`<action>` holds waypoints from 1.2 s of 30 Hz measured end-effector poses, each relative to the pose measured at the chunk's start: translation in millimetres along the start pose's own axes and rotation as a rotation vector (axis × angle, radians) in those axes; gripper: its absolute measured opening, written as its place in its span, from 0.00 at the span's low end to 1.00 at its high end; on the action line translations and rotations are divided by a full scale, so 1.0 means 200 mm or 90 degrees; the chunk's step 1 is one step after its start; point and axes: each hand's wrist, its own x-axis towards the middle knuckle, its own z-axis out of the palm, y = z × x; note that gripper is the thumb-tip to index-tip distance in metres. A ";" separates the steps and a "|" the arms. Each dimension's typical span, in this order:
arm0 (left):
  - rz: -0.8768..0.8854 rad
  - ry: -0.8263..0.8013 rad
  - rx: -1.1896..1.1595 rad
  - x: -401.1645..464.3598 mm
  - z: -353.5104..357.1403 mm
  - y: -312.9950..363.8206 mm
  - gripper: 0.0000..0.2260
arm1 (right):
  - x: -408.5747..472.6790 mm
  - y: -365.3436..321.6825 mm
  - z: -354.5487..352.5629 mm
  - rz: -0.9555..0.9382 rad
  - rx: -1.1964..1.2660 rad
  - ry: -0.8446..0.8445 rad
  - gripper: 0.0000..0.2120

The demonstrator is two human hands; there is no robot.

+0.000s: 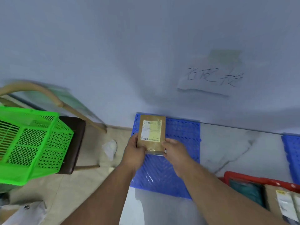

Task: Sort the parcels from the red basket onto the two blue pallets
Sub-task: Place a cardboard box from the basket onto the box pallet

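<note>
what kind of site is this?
Probably a small indoor parcel-sorting spot, not a warehouse: blue pallets on tiled floor, labelled brown parcel in both hands, red basket of parcels, handwritten wall sign.

The marbled floor carries two blue pallets, a red basket and a chair.
</note>
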 end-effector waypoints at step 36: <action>-0.068 -0.136 0.175 -0.46 0.27 -0.28 0.26 | -0.52 0.51 -0.52 0.053 0.041 0.095 0.05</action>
